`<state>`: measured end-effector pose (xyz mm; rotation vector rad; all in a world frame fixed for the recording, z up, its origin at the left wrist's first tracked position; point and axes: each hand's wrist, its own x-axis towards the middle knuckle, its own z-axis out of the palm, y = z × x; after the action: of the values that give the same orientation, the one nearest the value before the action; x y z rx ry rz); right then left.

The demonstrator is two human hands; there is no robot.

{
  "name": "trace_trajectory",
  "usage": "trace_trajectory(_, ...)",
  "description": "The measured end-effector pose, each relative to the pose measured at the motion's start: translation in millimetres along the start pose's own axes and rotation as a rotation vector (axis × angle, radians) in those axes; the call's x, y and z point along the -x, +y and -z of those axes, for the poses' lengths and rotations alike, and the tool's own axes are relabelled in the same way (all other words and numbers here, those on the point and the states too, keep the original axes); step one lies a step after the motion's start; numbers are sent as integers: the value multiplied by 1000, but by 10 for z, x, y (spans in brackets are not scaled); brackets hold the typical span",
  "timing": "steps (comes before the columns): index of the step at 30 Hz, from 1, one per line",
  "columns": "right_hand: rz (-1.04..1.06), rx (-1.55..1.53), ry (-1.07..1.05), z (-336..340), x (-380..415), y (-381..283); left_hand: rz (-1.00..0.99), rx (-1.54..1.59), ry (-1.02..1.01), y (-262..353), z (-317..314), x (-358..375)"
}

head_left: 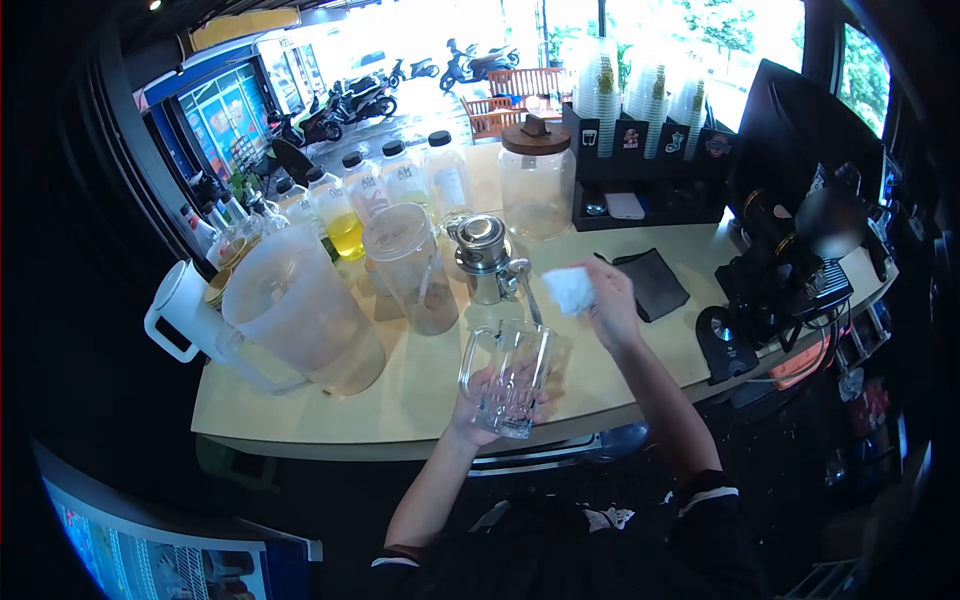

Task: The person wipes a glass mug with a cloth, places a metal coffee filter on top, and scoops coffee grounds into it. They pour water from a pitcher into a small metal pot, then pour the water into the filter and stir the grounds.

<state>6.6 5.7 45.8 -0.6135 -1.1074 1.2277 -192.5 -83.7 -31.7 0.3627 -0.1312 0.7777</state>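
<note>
My left hand point(474, 412) is wrapped round a clear glass mug point(512, 385) near the counter's front edge. The mug looks empty, and its handle is on the left side. In my right hand point(613, 300) is a crumpled white tissue point(570, 290), gripped by the fingers above the counter and apart from the mug. Just beyond the mug stands a metal drip coffee filter point(482, 240) on a metal cup point(488, 285), with a long-handled spoon point(528, 285) beside it. A folded dark cloth point(655, 282) lies right of my right hand.
Large plastic pitchers point(300, 310) stand at the left, and a clear container point(420, 285) is nearer the middle. Behind are several bottles point(345, 220) and a wooden-lidded jar point(537, 185). A black cup holder point(650, 185) and dark equipment point(790, 260) occupy the counter's right side.
</note>
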Motion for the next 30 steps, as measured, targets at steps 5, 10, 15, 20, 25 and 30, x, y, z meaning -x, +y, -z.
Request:
trace_trajectory(5, 333, 804, -136, -439, 498, -262, -127, -172, 244, -13, -46, -101)
trace_trajectory(10, 665, 1053, -550, -429, 729, -237, -149, -225, 344, -3, -48, -72)
trace_trajectory(15, 333, 873, -821, -382, 906, -345, -139, -174, 255, -37, -52, -121)
trace_trajectory(20, 587, 855, -364, -428, 568, -251, -189, -554, 413, -91, 28, -144)
trace_trajectory(25, 501, 874, -494, -299, 679, -236, -159, -237, 269, -164, -8, -36)
trace_trajectory(30, 112, 338, -121, -275, 484, -34, 31, 98, -4, -168, -82, -135)
